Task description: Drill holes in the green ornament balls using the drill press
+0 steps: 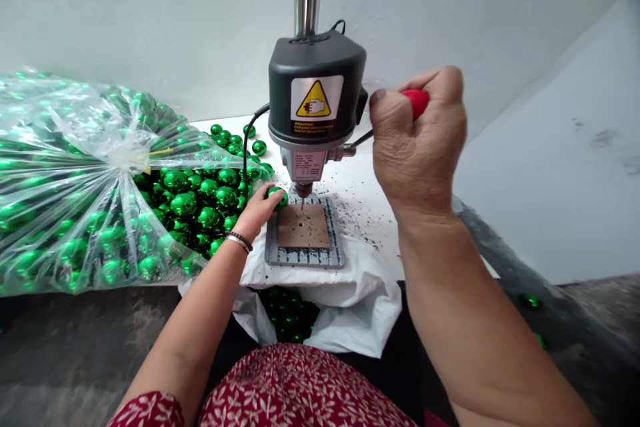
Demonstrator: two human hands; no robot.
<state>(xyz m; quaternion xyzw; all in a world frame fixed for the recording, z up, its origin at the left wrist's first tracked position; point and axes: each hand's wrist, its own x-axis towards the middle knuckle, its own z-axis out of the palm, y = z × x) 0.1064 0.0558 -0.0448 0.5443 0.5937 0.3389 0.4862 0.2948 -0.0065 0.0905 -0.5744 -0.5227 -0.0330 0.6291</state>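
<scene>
A shiny green bauble (pixel 278 198) is gripped in my left hand (pixel 260 208), just left of the drill bit (pixel 302 205). My right hand (pixel 419 140) is closed around the red-knobbed feed lever (pixel 420 103) of a black bench drill press (pixel 317 90). Below the bit, a square brown board (pixel 310 235) with a small hole lies on the slotted grey base plate (pixel 273 257). The bit points down at the board, and the bauble is beside it rather than under it.
A large clear plastic bag (pixel 127 157) full of green baubles fills the left, with loose baubles (pixel 259 147) behind the drill. Dark green shavings litter the white table (pixel 373 203). In front, an open white sack (pixel 357 320) holds more baubles (pixel 290 313). A power cord (pixel 245 147) hangs near my left hand.
</scene>
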